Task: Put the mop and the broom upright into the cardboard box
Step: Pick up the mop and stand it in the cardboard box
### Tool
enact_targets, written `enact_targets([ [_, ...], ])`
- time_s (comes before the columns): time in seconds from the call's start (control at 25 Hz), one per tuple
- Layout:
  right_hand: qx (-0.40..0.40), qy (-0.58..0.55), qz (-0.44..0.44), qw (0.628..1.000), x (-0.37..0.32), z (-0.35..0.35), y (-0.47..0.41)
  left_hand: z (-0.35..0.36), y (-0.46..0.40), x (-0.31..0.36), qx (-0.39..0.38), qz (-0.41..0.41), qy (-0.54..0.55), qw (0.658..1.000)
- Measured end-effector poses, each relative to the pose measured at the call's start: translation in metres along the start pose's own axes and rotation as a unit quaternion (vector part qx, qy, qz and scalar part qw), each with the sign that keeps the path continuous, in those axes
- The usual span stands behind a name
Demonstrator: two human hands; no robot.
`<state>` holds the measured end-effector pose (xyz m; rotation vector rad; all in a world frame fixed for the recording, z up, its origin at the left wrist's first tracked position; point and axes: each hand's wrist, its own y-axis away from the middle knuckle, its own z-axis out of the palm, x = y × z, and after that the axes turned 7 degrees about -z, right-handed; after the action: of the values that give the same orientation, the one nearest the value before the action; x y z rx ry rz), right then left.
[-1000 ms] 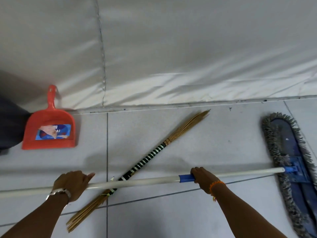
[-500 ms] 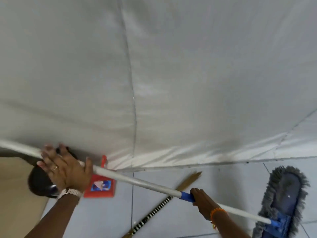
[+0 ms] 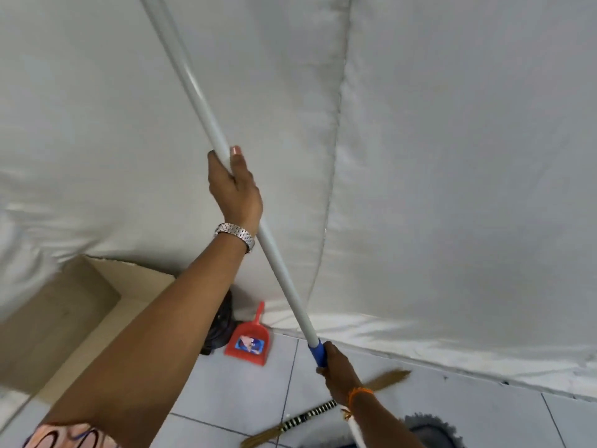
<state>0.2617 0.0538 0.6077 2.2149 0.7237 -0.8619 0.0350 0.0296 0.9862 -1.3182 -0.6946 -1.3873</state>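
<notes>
Both hands gripped the mop, which was raised off the tiled floor (image 3: 452, 412) and tilted steeply, its top leaning to the upper left. Nearest, at the bottom edge, the mop head (image 3: 429, 428) showed only as a dark fringed arc, so its clearance from the floor could not be judged. Just left of it the broom (image 3: 307, 415) lay flat on the tiles, untouched. The right hand (image 3: 339, 367) was closed around the white mop handle (image 3: 281, 273) directly below its blue collar (image 3: 317, 350); the left hand (image 3: 235, 189) was wrapped around the handle higher up. Farther left, the cardboard box (image 3: 58, 318) stood open-topped against the white padded wall (image 3: 452, 156), with a red dustpan (image 3: 250, 342) and a dark object between box and mop. Correct execution would probably require bringing the handle fully vertical, carrying it left clear of the dustpan, and lowering the head squarely through the opening, with the lower hand steering and the upper hand steadying.
</notes>
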Motion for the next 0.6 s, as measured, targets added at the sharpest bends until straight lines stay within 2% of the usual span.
enact_targets([
  [0.08,-0.009,-0.071,-0.022,0.997,-0.076,0.014,0.023,-0.02,-0.008,0.023,-0.027,0.038,-0.004,0.999],
  [0.16,-0.021,-0.086,-0.055,0.995,-0.148,0.04,0.029,-0.056,-0.027,0.047,-0.031,0.082,-0.014,0.996],
  [0.24,-0.052,-0.136,-0.069,0.987,-0.192,0.059,0.026,-0.078,-0.041,0.068,-0.048,0.108,-0.019,0.993],
  [0.28,-0.04,-0.14,-0.073,0.987,-0.214,0.076,0.017,-0.095,-0.052,0.078,-0.052,0.116,-0.026,0.992],
  [0.4,-0.01,-0.074,-0.121,0.99,-0.287,0.157,-0.011,-0.176,-0.102,0.113,-0.045,0.134,-0.038,0.989],
  [0.6,0.002,-0.048,-0.18,0.983,-0.414,0.293,-0.052,-0.315,-0.189,0.151,-0.056,0.148,-0.033,0.987],
])
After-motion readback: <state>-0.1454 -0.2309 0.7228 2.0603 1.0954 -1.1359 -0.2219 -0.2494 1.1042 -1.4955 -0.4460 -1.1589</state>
